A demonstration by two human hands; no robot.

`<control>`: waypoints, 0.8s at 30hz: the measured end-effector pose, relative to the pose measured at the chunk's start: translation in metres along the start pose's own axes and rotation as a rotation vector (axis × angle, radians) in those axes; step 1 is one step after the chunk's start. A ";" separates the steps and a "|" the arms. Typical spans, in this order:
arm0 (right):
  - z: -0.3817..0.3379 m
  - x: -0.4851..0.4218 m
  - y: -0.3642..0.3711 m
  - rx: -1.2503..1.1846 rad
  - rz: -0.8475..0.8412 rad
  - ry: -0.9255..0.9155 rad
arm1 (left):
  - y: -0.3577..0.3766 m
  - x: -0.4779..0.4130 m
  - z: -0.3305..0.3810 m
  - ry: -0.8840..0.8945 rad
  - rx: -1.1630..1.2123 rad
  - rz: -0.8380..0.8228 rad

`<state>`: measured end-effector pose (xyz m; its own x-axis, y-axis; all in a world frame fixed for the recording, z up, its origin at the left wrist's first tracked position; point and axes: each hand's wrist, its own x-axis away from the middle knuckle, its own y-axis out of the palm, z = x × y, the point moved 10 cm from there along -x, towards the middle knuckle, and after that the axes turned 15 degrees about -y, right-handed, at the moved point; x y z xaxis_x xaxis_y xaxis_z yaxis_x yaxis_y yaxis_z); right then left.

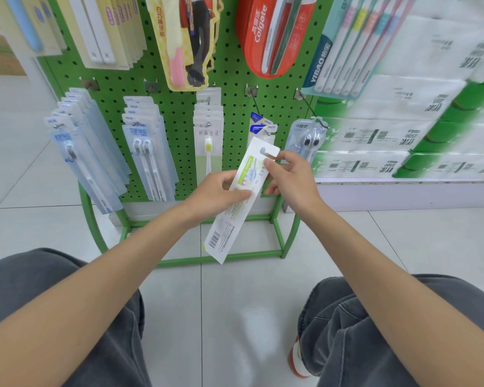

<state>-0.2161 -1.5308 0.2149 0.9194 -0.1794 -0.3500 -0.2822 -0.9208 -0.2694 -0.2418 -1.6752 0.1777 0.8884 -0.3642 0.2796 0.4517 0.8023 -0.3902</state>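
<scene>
The toothbrush pack, brush heads showing through its window, is held in the air before the green pegboard rack, whose hooks carry more packs. Its long axis tilts, with the barcode end down-left and the hang-hole end up-right. The left hand pinches its middle, and the right hand pinches the top beside the hole.

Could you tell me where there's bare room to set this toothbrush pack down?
Bare floor tile between the knees and inside the rack's base frame; bare pegboard between white packs and blue-tagged packs. Left pack stacks are crowded.
</scene>
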 end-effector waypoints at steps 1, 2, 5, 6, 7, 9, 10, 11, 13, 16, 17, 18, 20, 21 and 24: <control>-0.002 0.001 0.005 -0.008 -0.020 -0.003 | 0.003 0.001 0.001 0.012 -0.030 -0.021; -0.004 0.002 0.010 -0.010 -0.043 -0.008 | 0.005 0.000 -0.001 0.017 -0.083 -0.023; -0.009 0.004 0.024 0.042 -0.128 -0.040 | 0.007 -0.007 -0.008 0.000 -0.304 0.033; -0.010 0.003 0.027 0.050 -0.152 -0.051 | 0.007 -0.007 -0.009 0.001 -0.335 0.040; -0.011 0.003 0.029 0.050 -0.170 -0.056 | 0.008 -0.007 -0.008 0.008 -0.340 0.035; -0.012 0.001 0.031 0.038 -0.204 -0.038 | 0.010 -0.007 -0.007 0.008 -0.303 0.003; -0.012 0.000 0.032 0.030 -0.226 -0.026 | 0.011 -0.006 -0.008 0.007 -0.288 -0.015; -0.012 -0.002 0.034 0.026 -0.249 -0.017 | 0.011 -0.005 -0.007 0.009 -0.277 -0.023; -0.011 -0.004 0.034 0.038 -0.261 -0.017 | 0.006 -0.006 -0.009 0.000 -0.266 0.028; -0.008 -0.009 0.027 0.103 -0.212 -0.027 | -0.005 -0.006 -0.005 0.020 -0.160 0.097; -0.008 -0.011 0.025 0.141 -0.195 -0.039 | -0.009 -0.006 -0.004 0.028 -0.128 0.119; -0.009 -0.013 0.022 0.183 -0.178 -0.061 | -0.012 -0.006 -0.002 0.039 -0.111 0.134; -0.018 -0.018 0.019 0.236 -0.155 -0.135 | -0.014 -0.006 0.001 0.050 -0.100 0.148; -0.022 -0.020 0.020 0.239 -0.151 -0.171 | -0.015 -0.007 0.000 0.043 -0.098 0.154; -0.031 -0.026 0.021 0.216 -0.142 -0.219 | -0.015 -0.009 -0.002 0.024 -0.081 0.148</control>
<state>-0.2377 -1.5565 0.2461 0.8797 0.0458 -0.4733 -0.2284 -0.8323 -0.5051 -0.2564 -1.6850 0.1794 0.9469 -0.2571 0.1929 0.3201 0.8075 -0.4954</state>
